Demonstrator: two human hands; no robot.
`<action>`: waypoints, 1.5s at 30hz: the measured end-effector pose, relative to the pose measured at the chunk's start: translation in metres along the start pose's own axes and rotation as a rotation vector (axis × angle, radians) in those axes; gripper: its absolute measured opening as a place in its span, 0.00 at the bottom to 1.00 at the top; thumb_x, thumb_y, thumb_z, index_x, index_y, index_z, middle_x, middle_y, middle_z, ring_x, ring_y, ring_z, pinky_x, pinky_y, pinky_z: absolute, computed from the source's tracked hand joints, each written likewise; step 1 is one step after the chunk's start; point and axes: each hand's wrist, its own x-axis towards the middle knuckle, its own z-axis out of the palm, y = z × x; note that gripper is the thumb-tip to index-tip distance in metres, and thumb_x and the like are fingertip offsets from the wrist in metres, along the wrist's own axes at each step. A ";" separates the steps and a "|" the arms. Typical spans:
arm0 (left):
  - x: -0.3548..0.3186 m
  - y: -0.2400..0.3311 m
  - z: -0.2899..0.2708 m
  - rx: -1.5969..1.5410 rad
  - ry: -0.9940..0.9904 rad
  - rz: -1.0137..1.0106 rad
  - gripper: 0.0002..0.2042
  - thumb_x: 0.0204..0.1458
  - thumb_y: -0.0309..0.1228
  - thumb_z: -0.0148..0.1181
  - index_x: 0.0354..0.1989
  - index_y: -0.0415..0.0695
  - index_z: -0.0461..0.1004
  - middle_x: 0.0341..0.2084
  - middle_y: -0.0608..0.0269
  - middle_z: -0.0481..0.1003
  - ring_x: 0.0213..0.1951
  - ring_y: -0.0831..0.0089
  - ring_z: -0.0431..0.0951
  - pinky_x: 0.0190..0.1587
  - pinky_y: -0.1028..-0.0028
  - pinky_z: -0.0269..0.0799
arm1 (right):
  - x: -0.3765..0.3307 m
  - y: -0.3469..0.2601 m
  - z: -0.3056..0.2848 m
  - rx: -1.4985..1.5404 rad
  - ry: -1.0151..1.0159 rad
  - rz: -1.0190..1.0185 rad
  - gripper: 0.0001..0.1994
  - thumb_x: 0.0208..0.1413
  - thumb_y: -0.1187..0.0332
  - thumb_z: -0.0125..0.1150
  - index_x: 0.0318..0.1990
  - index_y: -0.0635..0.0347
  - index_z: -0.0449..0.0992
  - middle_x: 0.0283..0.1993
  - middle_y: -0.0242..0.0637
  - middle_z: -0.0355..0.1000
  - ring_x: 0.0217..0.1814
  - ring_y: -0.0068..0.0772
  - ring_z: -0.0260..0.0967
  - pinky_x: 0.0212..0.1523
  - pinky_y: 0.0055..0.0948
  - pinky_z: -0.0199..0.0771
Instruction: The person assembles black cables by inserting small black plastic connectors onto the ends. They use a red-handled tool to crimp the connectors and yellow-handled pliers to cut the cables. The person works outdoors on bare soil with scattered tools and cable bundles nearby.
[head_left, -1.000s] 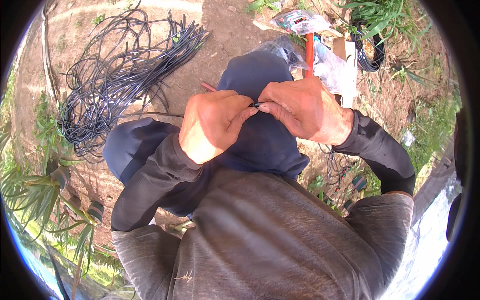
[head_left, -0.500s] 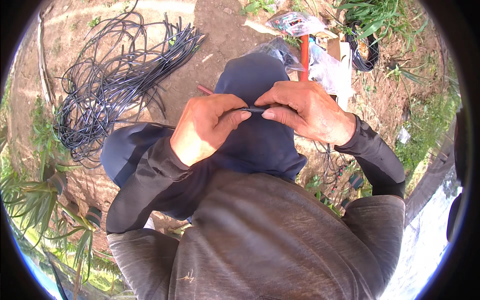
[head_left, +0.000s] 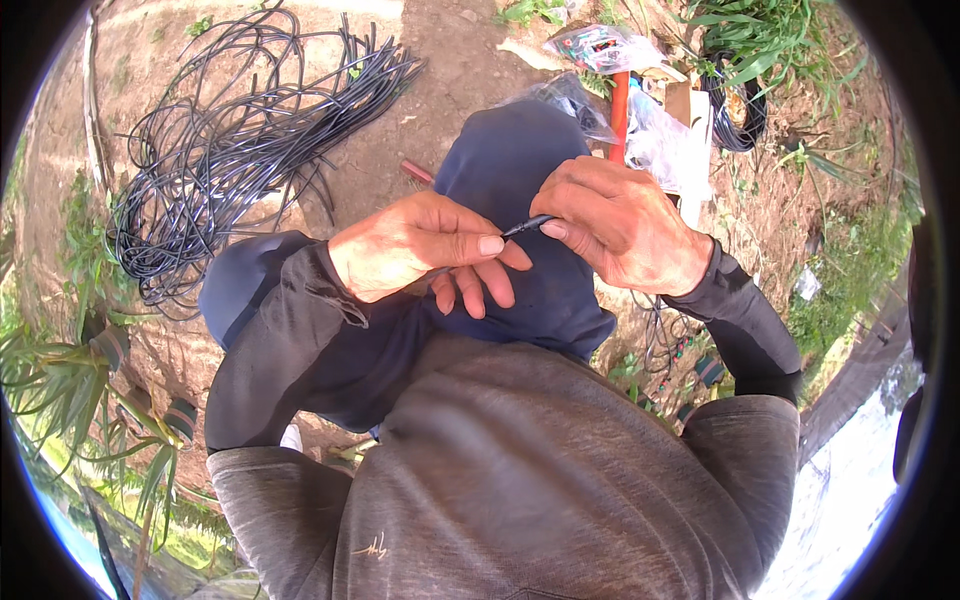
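Observation:
A short, thin black tube piece [head_left: 527,226] spans the gap between my hands, above the dark blue trouser knee. My right hand [head_left: 628,218] pinches its thicker end between thumb and bent fingers. At the other, narrower end, my left hand [head_left: 408,245] has its thumb tip against the piece, with its lower fingers spread underneath. The left fingertips hide where that end stops. Just past my left hand, the reddish handle-like end [head_left: 417,172] of something shows beside the knee; the rest of it is hidden.
A large tangle of black tubing [head_left: 250,150] lies on bare soil at left. Beyond the knee are a bag of small coloured parts [head_left: 605,47], an orange-red bar [head_left: 619,115] and clear plastic bags [head_left: 655,140]. A black coil [head_left: 738,110] sits far right, near grass. Spiky plants [head_left: 90,400] grow at lower left.
My left hand has turned, its lower fingers now opened out below the thumb. The black tube piece has tilted, its right end higher. My right hand keeps its pinch.

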 end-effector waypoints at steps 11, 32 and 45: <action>0.008 -0.016 -0.002 -0.209 -0.046 0.119 0.13 0.61 0.34 0.57 0.42 0.35 0.79 0.23 0.66 0.76 0.23 0.81 0.74 0.25 0.83 0.68 | 0.001 -0.002 0.003 0.041 0.033 -0.037 0.05 0.52 0.73 0.63 0.33 0.62 0.72 0.29 0.40 0.68 0.31 0.45 0.68 0.30 0.39 0.67; 0.030 -0.029 0.022 1.000 0.597 0.812 0.04 0.53 0.23 0.62 0.30 0.34 0.76 0.22 0.60 0.73 0.26 0.77 0.74 0.28 0.73 0.67 | -0.013 -0.007 0.007 0.426 -0.070 0.577 0.06 0.60 0.68 0.59 0.33 0.59 0.75 0.24 0.40 0.71 0.26 0.47 0.71 0.26 0.36 0.68; 0.021 -0.011 0.004 0.013 -0.039 0.051 0.15 0.61 0.33 0.56 0.46 0.33 0.78 0.29 0.60 0.79 0.30 0.76 0.78 0.30 0.80 0.69 | -0.018 0.006 0.010 -0.002 0.050 -0.062 0.08 0.49 0.73 0.65 0.37 0.58 0.75 0.33 0.35 0.71 0.34 0.40 0.72 0.32 0.35 0.72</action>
